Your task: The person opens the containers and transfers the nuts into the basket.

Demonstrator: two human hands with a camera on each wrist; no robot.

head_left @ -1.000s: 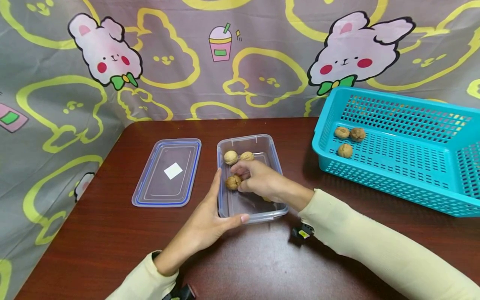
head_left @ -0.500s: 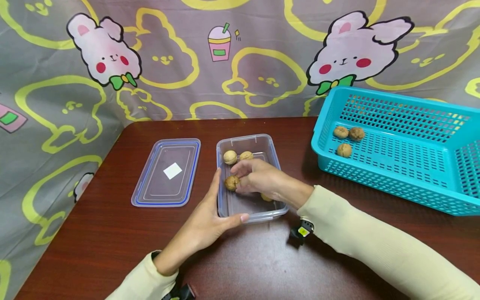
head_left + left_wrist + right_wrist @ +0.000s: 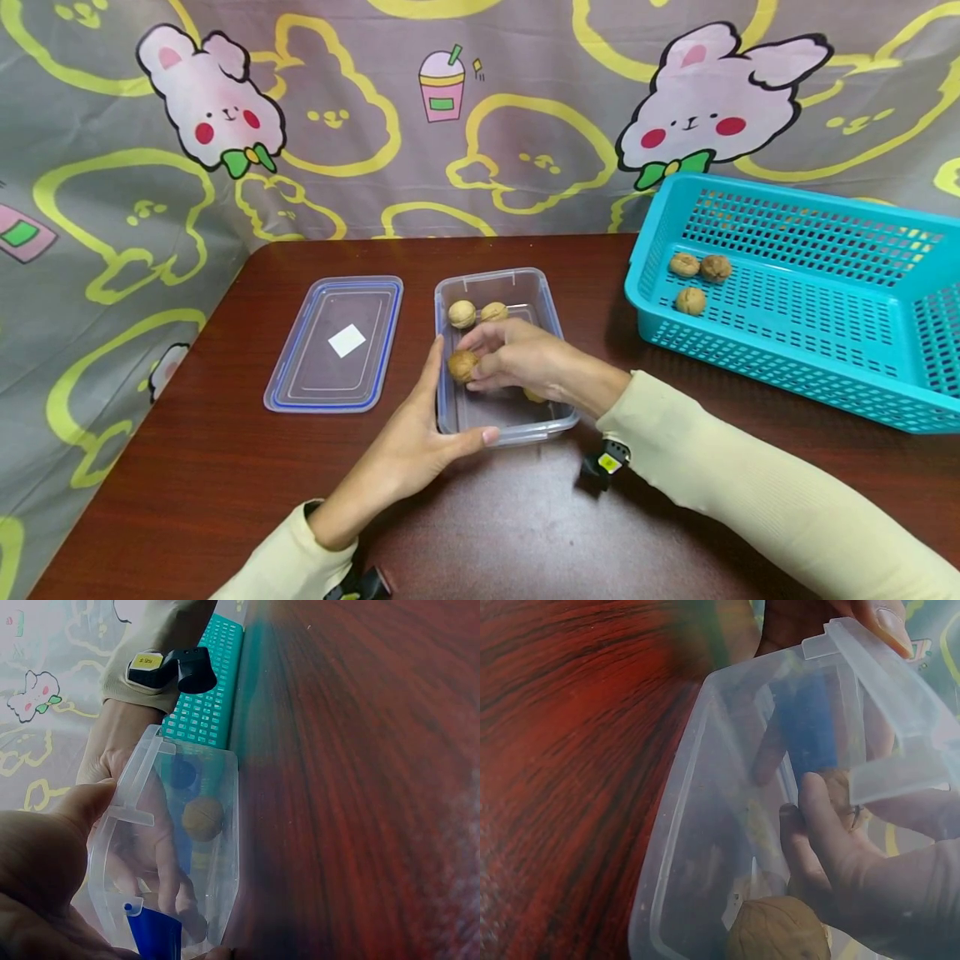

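- Right hand [image 3: 525, 362]: reaches into the clear plastic container [image 3: 551, 317] on the table [image 3: 225, 467]; its grip pinches one walnut [image 3: 462, 365] between fingertips and thumb, at the container's left wall.
- Left hand [image 3: 420, 433]: fingers straight, grasping nothing; palm against the container's left wall, thumb along its near rim, bracing it.
- Walnut, judged: light, hard and rigid, with a rough rounded shell that may roll or squirt out of a loose pinch. Best taken across its widest part with opposed fingertips.
- Position: the held walnut lies at the tips of the right grip, inside the container; whether it touches the floor cannot be told.
- Two more walnuts [image 3: 477, 313] lie at the container's far end; another shows beside the right wrist.
- Lid [image 3: 337, 343] lies flat, left of the container.
- Teal basket [image 3: 825, 350], right, holds three walnuts [image 3: 697, 279].
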